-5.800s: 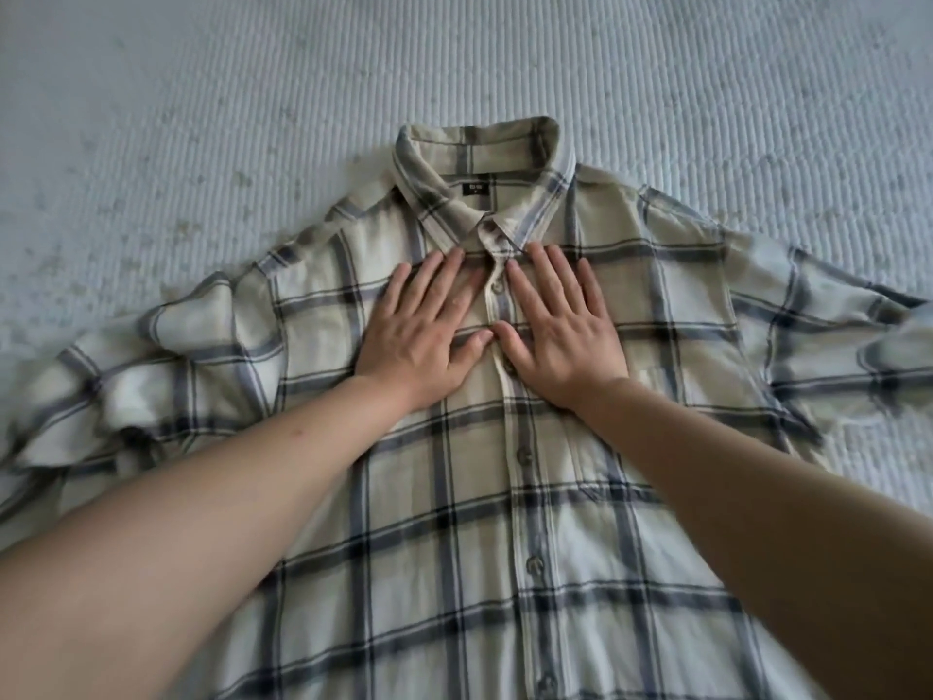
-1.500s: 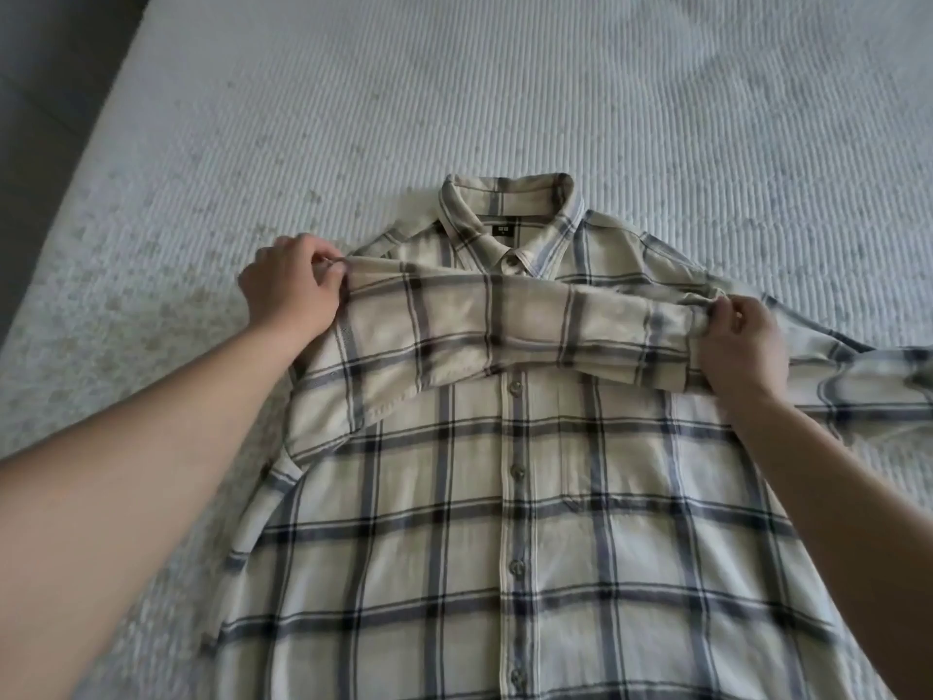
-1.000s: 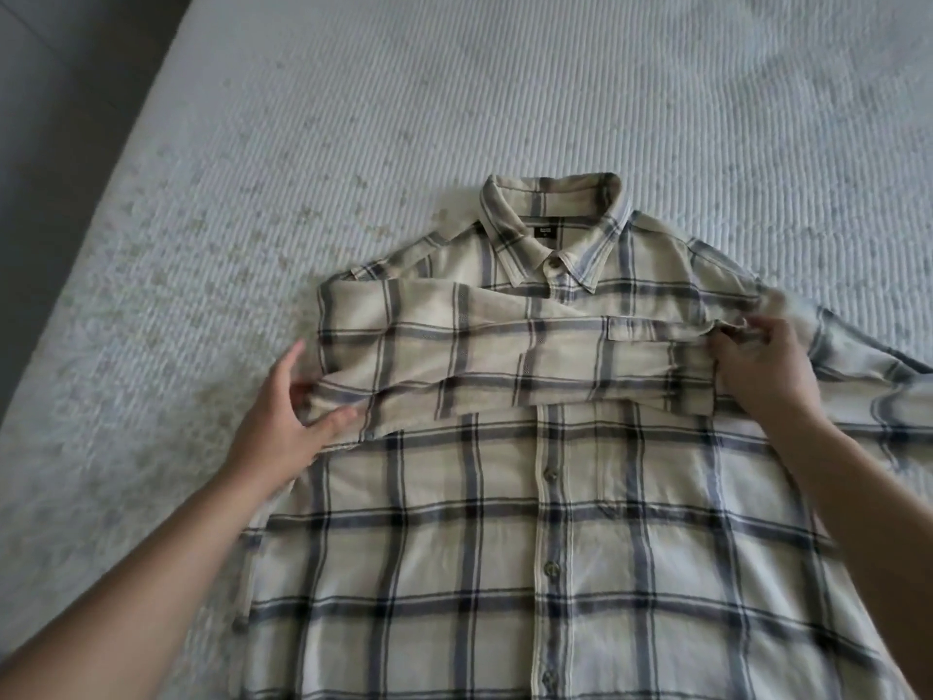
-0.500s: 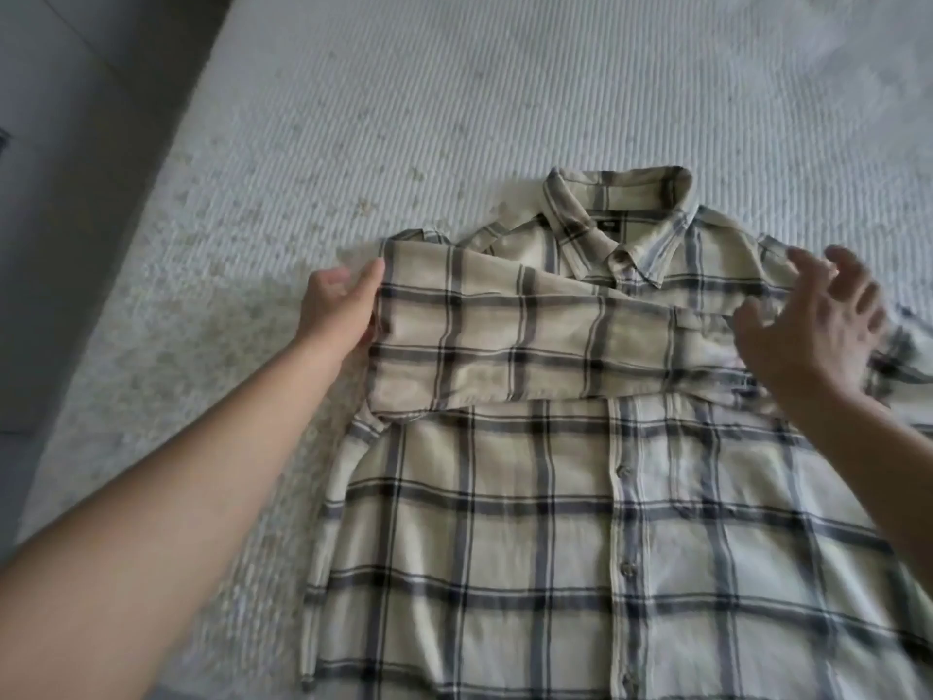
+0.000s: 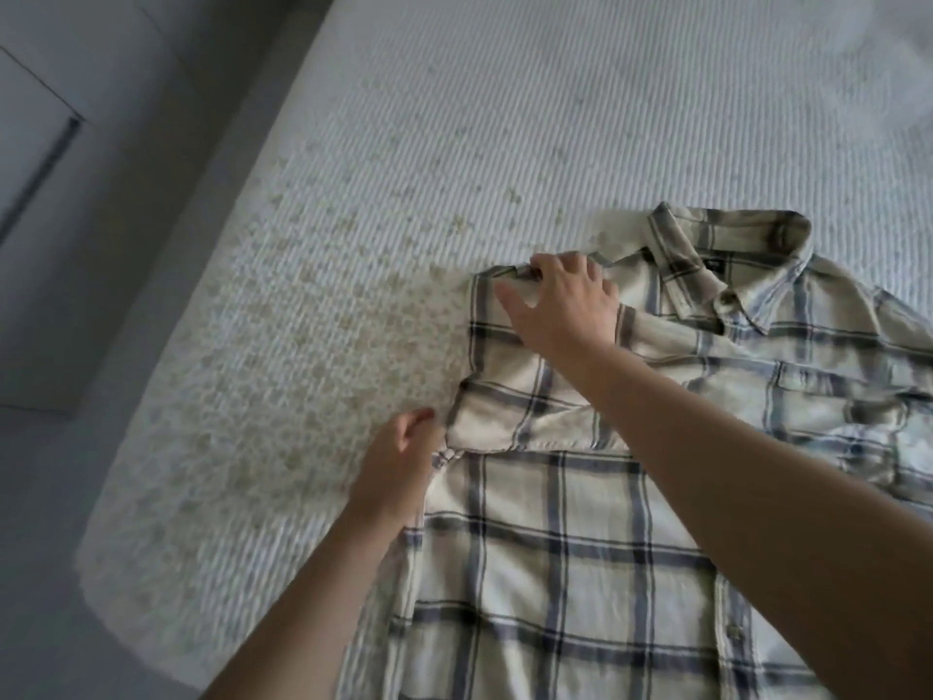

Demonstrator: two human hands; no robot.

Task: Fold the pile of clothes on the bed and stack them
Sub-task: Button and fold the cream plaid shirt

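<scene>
At the beige-and-navy plaid cotton shirt [image 5: 580,573]'s left shoulder, right hand [image 5: 565,300] pinches the folded sleeve [image 5: 530,401]; left hand [image 5: 399,462], loosely curled, holds nothing. Next: flatten it.

A shirt [image 5: 580,563] is lying flat on the bed [image 5: 454,118], toward its right side, collar [image 5: 727,265] pointing away. One sleeve [image 5: 671,391] is lying folded across the chest, below the collar. The right hand [image 5: 560,305] is resting on the shirt's far left corner; the left hand [image 5: 399,462] is sitting nearer, at the shirt's left edge, beside the fold.
</scene>
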